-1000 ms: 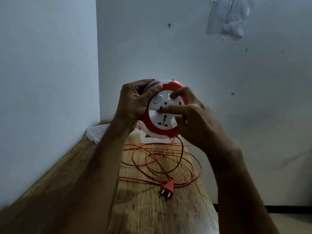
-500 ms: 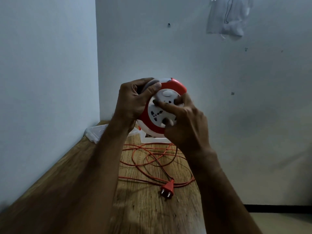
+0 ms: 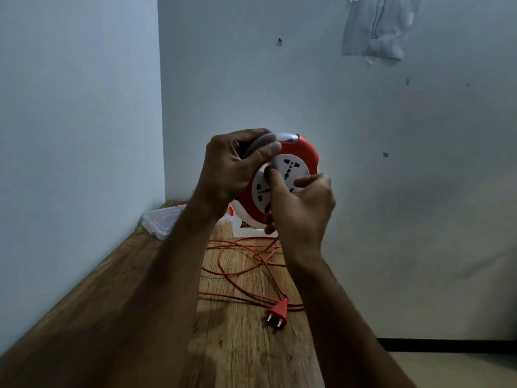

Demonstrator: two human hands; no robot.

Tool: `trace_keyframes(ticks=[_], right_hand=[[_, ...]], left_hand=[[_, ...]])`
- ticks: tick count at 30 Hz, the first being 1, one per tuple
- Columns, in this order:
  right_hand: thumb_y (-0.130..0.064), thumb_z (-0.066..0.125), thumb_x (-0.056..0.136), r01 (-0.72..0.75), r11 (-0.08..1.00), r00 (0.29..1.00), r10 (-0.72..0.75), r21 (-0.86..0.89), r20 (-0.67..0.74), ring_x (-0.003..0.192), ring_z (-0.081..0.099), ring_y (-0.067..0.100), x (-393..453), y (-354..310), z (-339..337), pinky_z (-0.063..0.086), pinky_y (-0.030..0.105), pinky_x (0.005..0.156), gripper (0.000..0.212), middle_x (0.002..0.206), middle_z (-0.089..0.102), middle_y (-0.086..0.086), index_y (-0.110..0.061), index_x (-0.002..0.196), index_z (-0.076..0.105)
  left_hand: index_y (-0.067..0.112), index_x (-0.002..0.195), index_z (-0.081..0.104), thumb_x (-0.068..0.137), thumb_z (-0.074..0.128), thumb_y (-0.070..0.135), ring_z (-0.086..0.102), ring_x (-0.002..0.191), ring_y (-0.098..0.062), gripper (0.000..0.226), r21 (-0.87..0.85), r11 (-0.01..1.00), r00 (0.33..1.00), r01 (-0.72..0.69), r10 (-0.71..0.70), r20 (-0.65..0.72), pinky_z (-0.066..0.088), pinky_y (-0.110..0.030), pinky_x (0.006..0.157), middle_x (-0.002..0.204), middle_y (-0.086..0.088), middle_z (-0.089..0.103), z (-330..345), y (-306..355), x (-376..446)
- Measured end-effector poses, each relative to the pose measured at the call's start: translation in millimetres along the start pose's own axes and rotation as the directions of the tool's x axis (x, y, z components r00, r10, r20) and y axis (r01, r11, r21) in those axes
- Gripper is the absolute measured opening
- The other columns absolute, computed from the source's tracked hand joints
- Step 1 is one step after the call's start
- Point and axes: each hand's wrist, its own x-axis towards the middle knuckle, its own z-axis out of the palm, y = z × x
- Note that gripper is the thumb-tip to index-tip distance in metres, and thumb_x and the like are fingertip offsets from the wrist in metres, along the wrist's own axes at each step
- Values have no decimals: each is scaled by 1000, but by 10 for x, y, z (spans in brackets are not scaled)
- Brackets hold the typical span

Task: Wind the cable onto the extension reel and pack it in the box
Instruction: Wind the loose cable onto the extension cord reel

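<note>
Pale walls meet in a corner behind a wooden counter (image 3: 237,345) that runs away from the viewer. Both hands hold the reel (image 3: 282,175) up in the air above the far part of the counter: the left hand (image 3: 232,166) is wrapped around its upper left edge, thumb pressed on the rim, while the right hand (image 3: 302,208) is curled against the white socket face, fingertips set on it, apparently to turn it. Most of the orange cable (image 3: 237,264) is not yet wound; it lies in loose, crossing loops on the counter below the reel, and the plug (image 3: 277,313) rests nearer the viewer, close to the right edge. A white box (image 3: 246,229) sits behind the reel, largely hidden by the hands, with a clear plastic lid (image 3: 163,221) just to its left by the wall. The likeliest trouble, as I judge it, is the overlapping loops: pulled in quickly, they could cinch into a knot or drag in a bunch and jam at the reel's mouth. The plug could also be tugged sideways off the right edge and swing. With the reel unsupported in the air, a slip of the left hand's hold would let the body spin instead of the drum, or drop onto the box.
</note>
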Motion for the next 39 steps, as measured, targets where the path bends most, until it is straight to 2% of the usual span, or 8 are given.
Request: trace_keyframes(ticks=[9,11,13,16,18,21,28,39], right_hand=[[-21,58,100,-554,544,813,517,631,268,47,60,15,-13,-237,-37,49,24,42,25,77,71,18,-3,118,53],[-18,55,102,-418,811,904,328,409,274,47,64,17,28,-259,-91,50,26,41,17,74,72,16,-6,113,55],[-18,63,97,14,999,952,-23,33,305,55,70,16,111,-247,-178,55,27,45,15,82,74,12,-8,108,59],[-12,74,88,576,758,779,-393,-307,489,74,71,9,263,-252,-338,62,27,61,23,96,74,2,-17,108,66],[-11,74,87,720,592,642,-372,-361,670,89,68,14,295,-267,-392,62,33,72,29,114,68,3,-21,114,70],[-17,75,87,768,443,578,-169,-463,798,117,58,24,288,-261,-374,60,40,88,47,141,47,3,-33,130,64],[-25,76,85,806,310,560,-122,-505,820,118,60,35,122,-65,-157,59,42,86,78,150,35,12,-46,149,37],[-34,72,89,813,329,571,-292,-480,767,117,64,32,117,114,-99,58,41,91,55,146,51,14,-37,141,55]], left_hand=[[11,121,70,94,69,22,73,100,-8,29,21,999,994,-50,48,99,62,-26,82,111,2,74,5,-11,2],[7,121,71,95,69,23,74,99,-13,30,-14,1000,995,-11,13,102,62,-30,82,111,-2,75,-51,-34,8],[7,119,71,95,69,22,75,96,-16,29,-33,999,988,30,-25,150,62,-29,80,106,-2,76,-139,-48,6],[8,117,72,95,67,21,75,93,-17,26,7,999,976,52,-53,211,62,-29,79,103,-2,77,-233,-62,-4],[8,119,71,95,67,23,75,95,-18,28,20,997,974,74,-77,215,62,-33,81,106,-4,76,-256,-76,-3],[11,119,72,94,69,26,75,94,-17,29,47,994,974,104,-111,196,63,-35,82,106,-3,76,-293,-113,-4],[18,116,74,93,69,30,76,91,-15,26,60,984,969,171,-178,169,64,-31,79,103,3,77,-386,-207,-18],[21,116,73,90,72,33,75,92,-9,29,134,982,976,136,-156,154,62,-25,79,106,5,76,-365,-216,23]])
